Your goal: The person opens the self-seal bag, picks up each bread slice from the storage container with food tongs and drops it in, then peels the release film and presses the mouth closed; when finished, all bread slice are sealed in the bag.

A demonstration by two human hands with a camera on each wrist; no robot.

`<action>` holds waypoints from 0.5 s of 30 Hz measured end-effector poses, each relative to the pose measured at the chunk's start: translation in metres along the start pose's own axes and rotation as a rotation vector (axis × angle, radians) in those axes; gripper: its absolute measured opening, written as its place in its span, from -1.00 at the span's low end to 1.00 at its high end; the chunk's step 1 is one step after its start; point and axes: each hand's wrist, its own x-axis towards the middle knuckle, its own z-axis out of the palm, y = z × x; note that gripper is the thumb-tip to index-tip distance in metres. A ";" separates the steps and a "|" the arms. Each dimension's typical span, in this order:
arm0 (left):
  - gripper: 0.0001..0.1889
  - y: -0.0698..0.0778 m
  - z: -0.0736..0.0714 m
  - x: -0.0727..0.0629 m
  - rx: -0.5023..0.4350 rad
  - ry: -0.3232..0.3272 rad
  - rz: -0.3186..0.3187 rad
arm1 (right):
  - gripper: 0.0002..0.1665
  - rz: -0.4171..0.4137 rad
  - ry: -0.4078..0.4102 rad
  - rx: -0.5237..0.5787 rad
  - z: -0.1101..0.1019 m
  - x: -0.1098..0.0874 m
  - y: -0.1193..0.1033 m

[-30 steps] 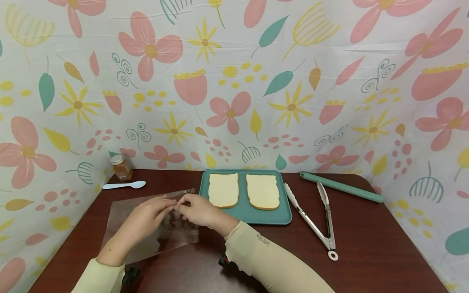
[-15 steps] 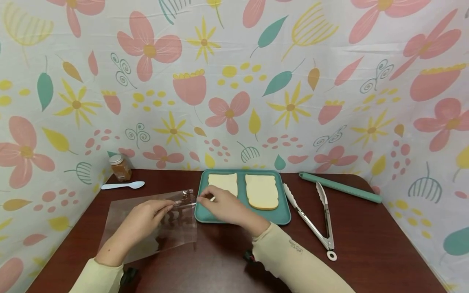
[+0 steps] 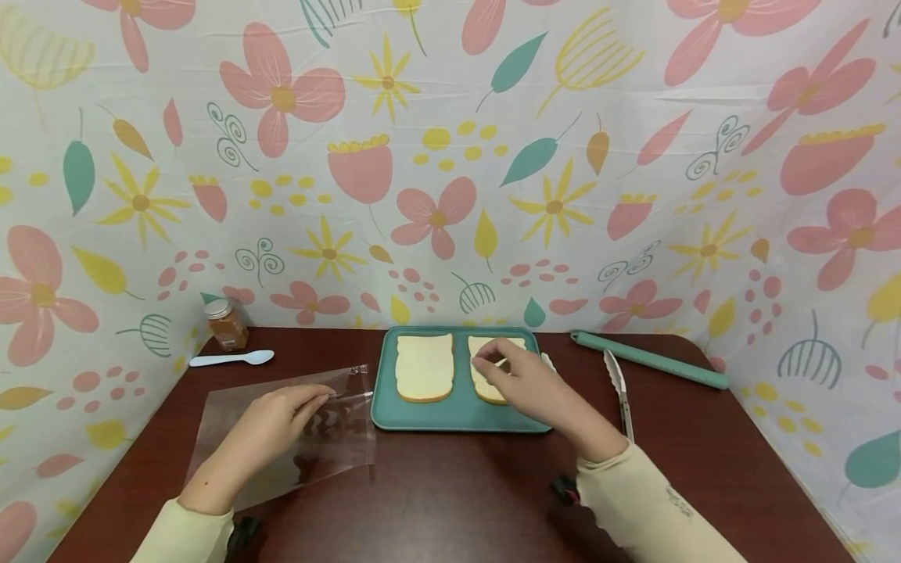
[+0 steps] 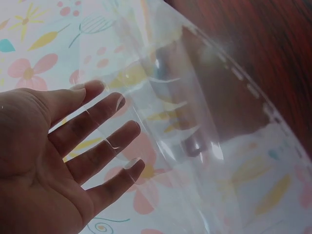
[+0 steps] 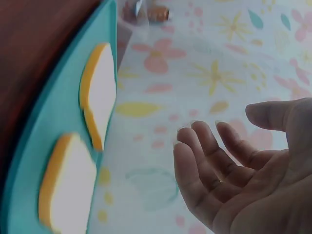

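Observation:
My left hand (image 3: pixel 285 414) pinches the upper part of a clear plastic bag (image 3: pixel 345 438) between thumb and fingers. In the left wrist view the transparent film (image 4: pixel 195 141) spreads past the fingertips. My right hand (image 3: pixel 524 383), fingers loosely bent and holding nothing, is over the right side of a teal tray (image 3: pixel 422 422). It partly hides the right bread slice (image 3: pixel 486 344); the left slice (image 3: pixel 425 367) lies in full view. In the right wrist view the palm and fingers (image 5: pixel 204 156) are seen apart from both slices.
Tongs (image 3: pixel 619 383) lie right of the tray, partly covered by the right forearm. Behind them is a long green stick-like tool (image 3: pixel 647 360). A small jar (image 3: pixel 227 324) and a light blue spoon (image 3: pixel 232 358) are at the back left. A floral cloth (image 3: pixel 436 156) backs the table.
My right hand has left the bag and moved right across the tray to over the right bread slice. The left hand stays at the bag.

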 end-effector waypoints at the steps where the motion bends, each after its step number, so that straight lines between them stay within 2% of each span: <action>1: -0.74 0.000 0.000 0.000 0.000 0.003 0.000 | -0.62 0.004 0.013 -0.020 -0.006 -0.003 0.003; 11: -0.75 -0.003 -0.001 -0.002 0.007 0.033 0.002 | -0.39 0.085 0.131 -0.135 -0.052 -0.031 0.035; 15: -0.74 -0.005 -0.002 -0.002 0.003 0.032 -0.001 | -0.38 0.097 0.178 -0.174 -0.063 -0.038 0.049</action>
